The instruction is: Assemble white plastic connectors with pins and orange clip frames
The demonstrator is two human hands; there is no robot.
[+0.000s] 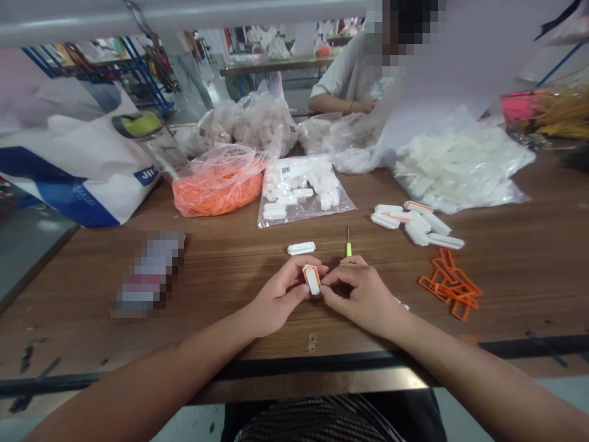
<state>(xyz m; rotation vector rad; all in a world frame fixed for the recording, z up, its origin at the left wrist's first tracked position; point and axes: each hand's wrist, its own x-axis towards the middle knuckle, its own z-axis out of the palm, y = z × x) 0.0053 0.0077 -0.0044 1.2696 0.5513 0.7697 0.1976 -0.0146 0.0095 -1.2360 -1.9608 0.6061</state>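
Note:
Both hands meet at the middle of the wooden table (230,276). My left hand (278,294) and my right hand (356,294) pinch a small white plastic part with an orange ring (311,279) between their fingertips. A thin tool with a green handle (348,245) pokes up from behind my right hand; whether the hand holds it I cannot tell. One loose white part (301,248) lies just beyond my left hand.
Several orange rings (451,285) lie at right, several white parts (416,224) behind them. Bags of orange rings (216,184) and white parts (299,187) (460,162) stand farther back. A white-and-blue bag (78,166) sits left. A person sits across the table.

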